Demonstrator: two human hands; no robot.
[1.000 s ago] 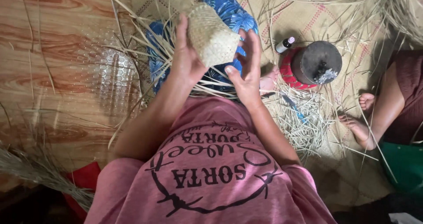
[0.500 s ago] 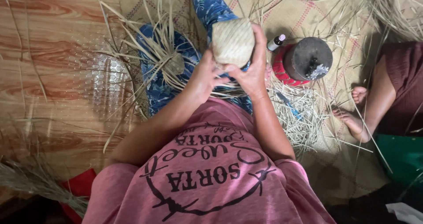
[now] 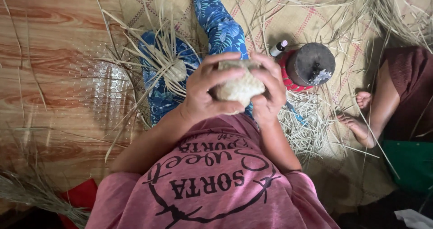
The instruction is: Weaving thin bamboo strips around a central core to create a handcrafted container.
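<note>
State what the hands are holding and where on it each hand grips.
Both hands hold a small pale woven piece. The left hand wraps its left side and top; the right hand clasps its right side.

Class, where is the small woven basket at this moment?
In the head view, the small woven basket sits centre frame, clasped between the left hand and right hand, above the blue floral leggings.

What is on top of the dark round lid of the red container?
On the dark lid of the red container lies a small pale, sparkly cluster. What the container holds is hidden by the lid.
</note>
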